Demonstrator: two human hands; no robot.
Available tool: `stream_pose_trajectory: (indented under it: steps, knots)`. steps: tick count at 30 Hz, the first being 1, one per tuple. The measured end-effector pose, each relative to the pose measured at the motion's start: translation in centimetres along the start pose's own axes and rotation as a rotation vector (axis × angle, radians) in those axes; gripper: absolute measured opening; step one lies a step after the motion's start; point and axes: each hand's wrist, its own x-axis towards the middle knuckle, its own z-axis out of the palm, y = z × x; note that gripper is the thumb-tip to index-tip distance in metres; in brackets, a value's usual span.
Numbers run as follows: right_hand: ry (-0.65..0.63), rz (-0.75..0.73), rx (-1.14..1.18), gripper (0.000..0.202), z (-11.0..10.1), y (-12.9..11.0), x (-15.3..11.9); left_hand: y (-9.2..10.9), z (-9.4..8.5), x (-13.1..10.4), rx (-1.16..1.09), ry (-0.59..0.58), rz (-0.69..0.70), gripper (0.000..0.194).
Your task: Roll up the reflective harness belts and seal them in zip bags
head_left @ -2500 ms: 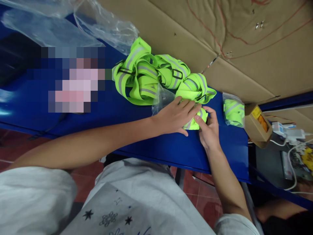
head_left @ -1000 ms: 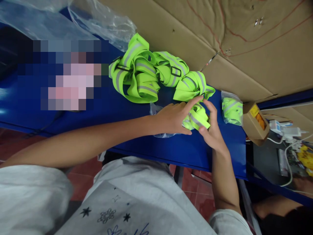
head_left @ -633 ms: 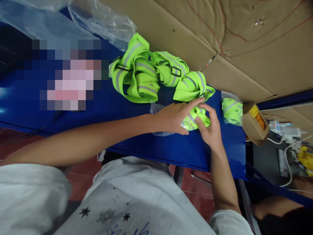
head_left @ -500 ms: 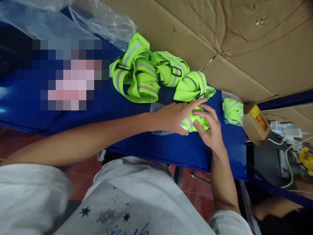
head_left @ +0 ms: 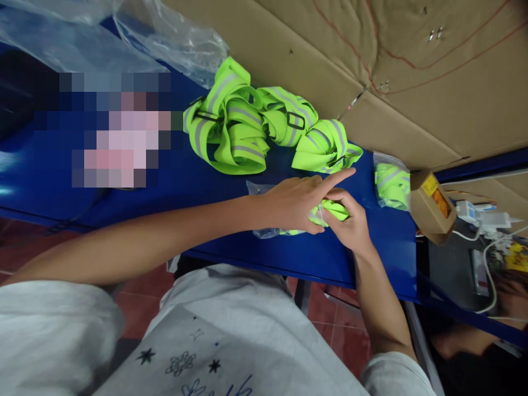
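Note:
My left hand (head_left: 295,201) is wrapped over a clear plastic bag (head_left: 260,190), its index finger stretched out toward the right. Part of a neon-yellow reflective strap (head_left: 336,210) shows at the mouth of the bag, and some more shows through the plastic below my left hand. My right hand (head_left: 352,223) pinches the bunched strap at that end, thumb below and fingers above. The middle of the bag is hidden under my left hand. Just behind my hands lies a loosely rolled reflective strap (head_left: 317,146) with a grey stripe.
Two more strap bundles (head_left: 243,132) (head_left: 289,115) lie farther back on the blue table (head_left: 313,258). To the right are a bagged strap (head_left: 391,184) and a small cardboard box (head_left: 433,206). Cardboard (head_left: 330,60) lines the back. Another person's arm (head_left: 466,341) shows at lower right.
My right hand's fingers have closed in on the strap, and less of it shows outside the bag. More strap now shows through the plastic below my left hand.

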Motion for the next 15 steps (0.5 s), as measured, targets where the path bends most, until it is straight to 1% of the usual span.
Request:
stream_pose_trajectory:
  steps: [3,4,7,10,13,15]
  knots:
    - [-0.150,-0.008,0.113,0.026,-1.1,0.1,0.1,0.1,-0.6,0.1,-0.086,-0.022,-0.038,0.111]
    - [-0.177,-0.007,0.128,0.027,-1.3,0.1,0.1,0.3,-0.7,0.2,-0.094,-0.034,-0.037,0.112]
    - [-0.182,-0.021,0.121,0.024,-1.0,0.2,0.2,0.8,-0.9,0.3,-0.081,-0.050,-0.046,0.113]
    - [-0.176,-0.074,0.101,0.032,0.0,0.1,0.6,1.1,-1.1,0.3,-0.042,-0.025,-0.048,0.109]
    - [-0.211,-0.066,0.125,0.033,0.3,-0.1,0.9,0.6,-1.2,-0.2,-0.096,0.006,-0.052,0.107]
    - [-0.271,-0.006,0.178,0.033,0.0,-0.3,1.0,0.0,-1.4,-0.6,-0.180,0.026,-0.074,0.109]
